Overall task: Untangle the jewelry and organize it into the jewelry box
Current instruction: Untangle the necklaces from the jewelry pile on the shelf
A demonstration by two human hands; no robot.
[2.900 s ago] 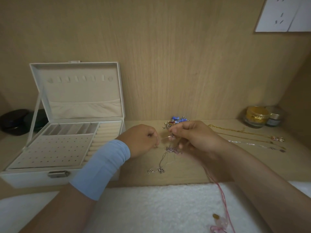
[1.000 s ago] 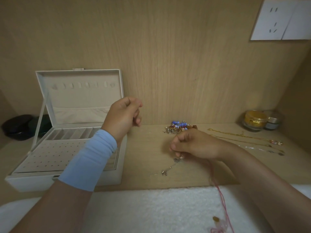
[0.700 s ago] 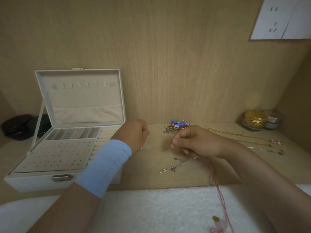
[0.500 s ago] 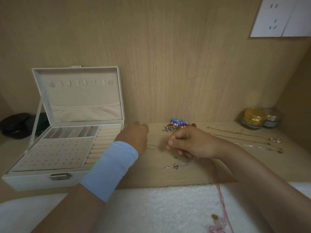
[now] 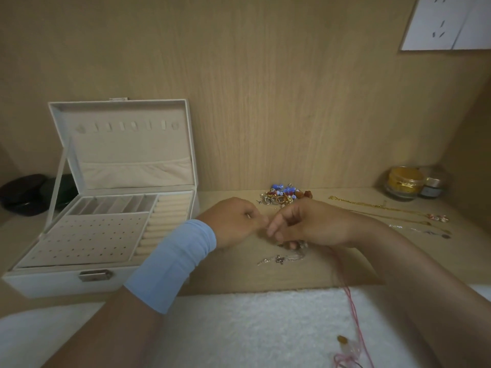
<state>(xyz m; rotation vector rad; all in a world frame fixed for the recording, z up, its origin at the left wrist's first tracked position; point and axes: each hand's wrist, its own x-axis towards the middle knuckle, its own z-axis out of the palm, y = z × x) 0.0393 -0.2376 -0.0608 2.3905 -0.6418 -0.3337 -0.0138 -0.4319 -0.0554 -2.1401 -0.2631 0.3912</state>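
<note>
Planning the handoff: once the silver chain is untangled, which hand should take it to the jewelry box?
Likely left. The left hand sits beside the open jewelry box. The right hand is farther, would cross the left, and holds the silver chain.

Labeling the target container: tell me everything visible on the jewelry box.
The jewelry box is white, looks leatherette, and sits open on the wooden shelf at left. Its lid stands upright, with a row of hooks and a pocket inside. The cream tray has slots at back, a perforated panel in front, ring rolls at right; no jewelry visible. Metal latch on front. A blue sleeve overlaps its right corner; contact unclear.
</note>
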